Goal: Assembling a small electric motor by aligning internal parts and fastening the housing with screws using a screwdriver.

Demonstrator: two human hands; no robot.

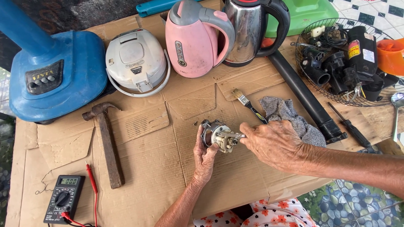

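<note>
Left hand (205,157): wrapped round small motor (215,134), holding it up off cardboard-covered desk (155,168).
Right hand (273,143): fingers pinched on motor's metal end, touching left hand's load.
Motor: between both hands, mid desk.
Paintbrush (246,102) + grey rag (290,117): just behind right hand.
Hammer (106,141): well left of left hand.
Multimeter (63,199): far left, near edge.
Kettles (198,38), rice cooker (135,61): beyond hands.

Multimeter (63,199), black, at the cardboard's (160,168) near left corner; small grey-green rectangular screen (68,181) at its top. Black cylinder (362,52) in the wire basket (307,80), far right, bears a yellow-and-red label (354,49) and a white label (369,55).
</note>
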